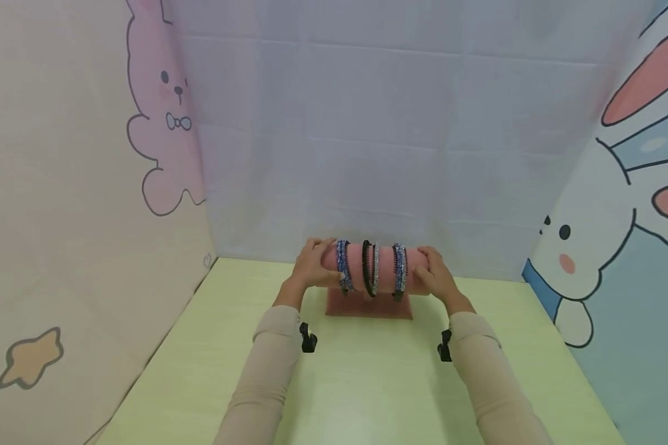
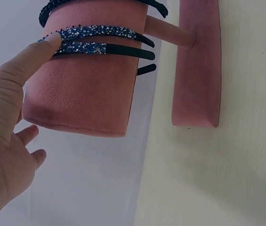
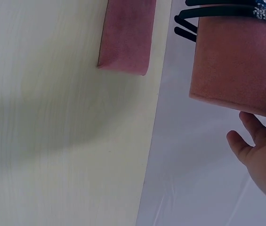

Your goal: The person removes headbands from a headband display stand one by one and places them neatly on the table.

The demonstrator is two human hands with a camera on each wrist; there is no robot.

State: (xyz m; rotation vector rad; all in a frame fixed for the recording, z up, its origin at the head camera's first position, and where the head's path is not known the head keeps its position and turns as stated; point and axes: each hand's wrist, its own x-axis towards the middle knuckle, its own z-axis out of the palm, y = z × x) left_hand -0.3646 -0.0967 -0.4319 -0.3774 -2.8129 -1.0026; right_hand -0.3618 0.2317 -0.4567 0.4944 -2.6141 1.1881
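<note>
A pink velvet roll (image 1: 384,267) lies level on a short post over its flat pink base (image 1: 369,307), at the back of the pale green table (image 1: 367,383). Three headbands circle it: a blue sparkly one (image 1: 342,262) at the left, a black and silver one (image 1: 370,269) in the middle, a blue-silver one (image 1: 399,269) at the right. My left hand (image 1: 312,262) cups the roll's left end. Its straight thumb (image 2: 34,56) touches the blue headband (image 2: 95,33); the other fingers stay relaxed off the end face. My right hand (image 1: 436,275) rests at the right end, fingers (image 3: 245,136) loose beside the roll (image 3: 238,61).
A white creased cloth (image 1: 389,136) hangs close behind the stand. Cartoon rabbit panels close in the left side (image 1: 89,185) and the right side (image 1: 618,235). The table stretches toward me between my sleeves.
</note>
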